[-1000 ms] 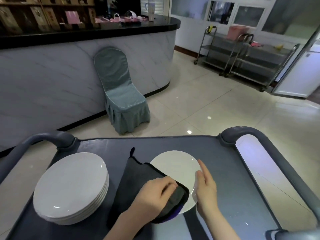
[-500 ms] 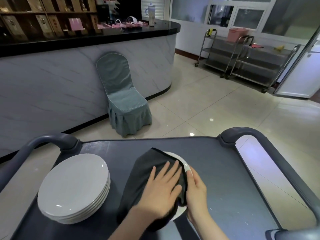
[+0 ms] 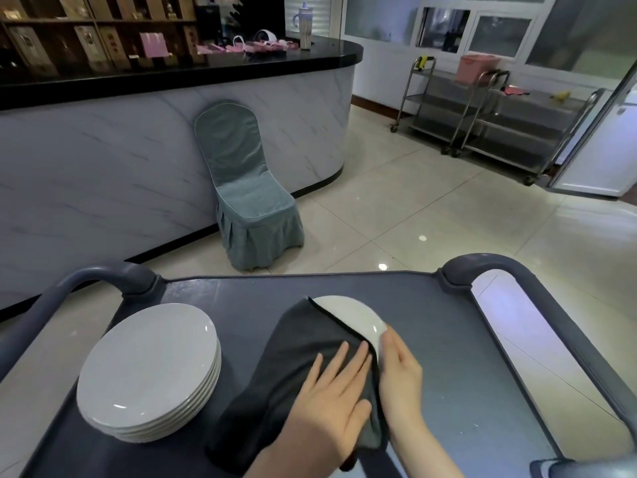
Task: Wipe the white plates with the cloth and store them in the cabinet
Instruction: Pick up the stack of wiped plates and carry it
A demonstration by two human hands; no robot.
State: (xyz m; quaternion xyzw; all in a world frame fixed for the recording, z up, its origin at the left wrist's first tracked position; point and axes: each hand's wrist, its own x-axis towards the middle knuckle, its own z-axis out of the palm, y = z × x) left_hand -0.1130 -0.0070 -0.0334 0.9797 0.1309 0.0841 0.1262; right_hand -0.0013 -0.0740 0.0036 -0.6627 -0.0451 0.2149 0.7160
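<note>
We note left hand point(image 3: 331, 398) flat on cloth point(image 3: 303, 346), right hand point(image 3: 401, 374) bracing plate point(image 3: 351, 315) rim, neither clenched; best to sweep with even pressure out to the uncovered far edge.

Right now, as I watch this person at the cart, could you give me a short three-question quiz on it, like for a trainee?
1. True or false: the left hand lies flat on the dark cloth, fingers straight.
2. Multiple choice: where on the cart does the stack of white plates sit? A) to the left of the cloth; B) to the right of the cloth; C) under the cloth.
3. Short answer: which hand touches the rim of the partly covered plate?
Key: 1 true; 2 A; 3 the right hand.
</note>
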